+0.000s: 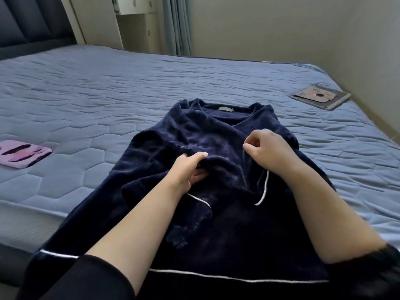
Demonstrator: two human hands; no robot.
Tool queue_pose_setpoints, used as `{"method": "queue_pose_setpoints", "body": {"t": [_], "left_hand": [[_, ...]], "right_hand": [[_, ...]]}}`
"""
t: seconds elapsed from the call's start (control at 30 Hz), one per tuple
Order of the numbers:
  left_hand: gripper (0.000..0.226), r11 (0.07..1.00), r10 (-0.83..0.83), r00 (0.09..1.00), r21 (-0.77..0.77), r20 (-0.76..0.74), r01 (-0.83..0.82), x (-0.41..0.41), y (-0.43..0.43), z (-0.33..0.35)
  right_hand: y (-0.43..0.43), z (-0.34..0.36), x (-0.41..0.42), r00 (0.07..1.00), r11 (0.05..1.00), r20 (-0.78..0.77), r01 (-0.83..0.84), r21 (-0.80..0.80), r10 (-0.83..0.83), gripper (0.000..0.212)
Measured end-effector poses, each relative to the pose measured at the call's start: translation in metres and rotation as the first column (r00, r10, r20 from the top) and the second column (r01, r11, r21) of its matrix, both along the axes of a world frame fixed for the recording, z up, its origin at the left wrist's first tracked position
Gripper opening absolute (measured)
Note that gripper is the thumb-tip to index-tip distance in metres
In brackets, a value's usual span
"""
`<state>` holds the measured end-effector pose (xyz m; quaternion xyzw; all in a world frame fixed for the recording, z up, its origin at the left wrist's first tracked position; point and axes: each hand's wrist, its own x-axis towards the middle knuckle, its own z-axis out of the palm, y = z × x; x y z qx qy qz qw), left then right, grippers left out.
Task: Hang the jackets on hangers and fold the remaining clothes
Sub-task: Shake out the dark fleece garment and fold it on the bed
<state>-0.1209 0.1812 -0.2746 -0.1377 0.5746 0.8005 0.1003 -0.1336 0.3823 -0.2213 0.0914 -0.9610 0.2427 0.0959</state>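
Folding looks barely begun: the navy top [216, 131] lies spread on the bed [108, 94] at 6 o'clock, collar toward 12. Left hand [188, 169] grips a bunched fold; right hand [266, 148] pinches the front edge.

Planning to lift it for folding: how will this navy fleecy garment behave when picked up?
Probably floppy: the navy garment bunches into soft folds where the left hand grips it. Its plush pile suggests grippy, not slippery. The part overhanging the bed may drag.

Dim, soft, even light with faint shadows; wide-angle bending and slight blur toward the edges
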Motion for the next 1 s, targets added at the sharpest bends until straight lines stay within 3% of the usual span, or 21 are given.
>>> {"method": "queue_pose_setpoints", "body": {"t": [0.03,0.07,0.13,0.2,0.27,0.33,0.4,0.47,0.57,0.63,0.7,0.77,0.83,0.93,1.0], "left_hand": [[0.016,1.0,-0.002,1.0,0.015,0.001,0.002,0.0,0.003,0.0],[0.021,0.999,-0.019,1.0,0.049,0.008,0.019,0.002,0.006,-0.001],[0.027,0.989,-0.07,0.997,0.131,0.026,0.066,0.005,0.012,-0.002],[0.02,0.976,-0.1,0.994,0.199,0.049,0.088,0.009,0.018,-0.001],[0.019,0.958,-0.024,0.997,0.286,0.079,0.0,0.009,0.022,0.001],[0.02,0.919,0.122,0.987,0.364,0.102,-0.151,0.007,0.025,0.002],[0.018,0.88,0.189,0.975,0.42,0.116,-0.22,0.007,0.026,0.004],[0.031,0.906,0.096,0.99,0.402,0.098,-0.128,0.011,0.028,0.006],[0.044,0.935,-0.255,0.966,0.265,0.047,0.234,0.029,0.034,0.012],[0.045,0.881,-0.406,0.914,0.276,0.024,0.384,0.036,0.04,0.017],[0.044,0.854,-0.459,0.888,0.295,0.034,0.43,0.039,0.046,0.017],[0.027,0.879,-0.424,0.901,0.284,0.095,0.384,0.041,0.055,0.014],[0.015,0.943,-0.27,0.953,0.237,0.14,0.233,0.043,0.064,0.009],[0.02,0.966,-0.107,0.985,0.247,0.133,0.072,0.047,0.069,0.003],[0.027,0.946,-0.218,0.968,0.271,0.121,0.179,0.052,0.069,0.005]], "right_hand": [[0.005,-0.007,-0.004,0.996,0.984,-0.053,0.078,0.157,-0.071,0.025],[0.011,-0.013,-0.006,0.995,0.963,0.008,0.091,0.255,-0.096,0.038],[0.02,-0.019,-0.008,0.959,0.982,0.263,0.06,0.182,-0.107,0.056],[0.026,-0.018,-0.007,0.922,0.994,0.381,0.023,0.104,-0.061,0.056],[0.032,-0.013,-0.007,0.937,0.991,0.341,0.034,0.132,-0.077,0.044],[0.038,-0.003,-0.006,0.964,0.991,0.232,0.131,0.013,-0.13,0.034],[0.048,0.005,-0.006,0.969,0.972,0.149,0.211,-0.1,-0.195,0.039],[0.057,0.014,-0.003,0.94,0.985,0.295,0.17,0.032,-0.172,0.055],[0.068,0.016,0.008,0.776,0.991,0.628,-0.035,0.131,-0.055,0.069],[0.075,0.004,0.008,0.728,0.998,0.683,-0.028,-0.05,0.055,0.056],[0.078,-0.003,0.007,0.748,0.947,0.649,0.091,-0.309,0.139,0.045],[0.084,-0.004,0.004,0.774,0.819,0.611,0.236,-0.523,0.167,0.048],[0.093,-0.002,0.004,0.732,0.716,0.638,0.312,-0.625,0.237,0.049],[0.103,-0.001,0.014,0.651,0.894,0.724,0.157,-0.42,0.226,0.05],[0.11,-0.003,0.019,0.619,0.916,0.742,0.088,-0.391,0.257,0.058]]}}
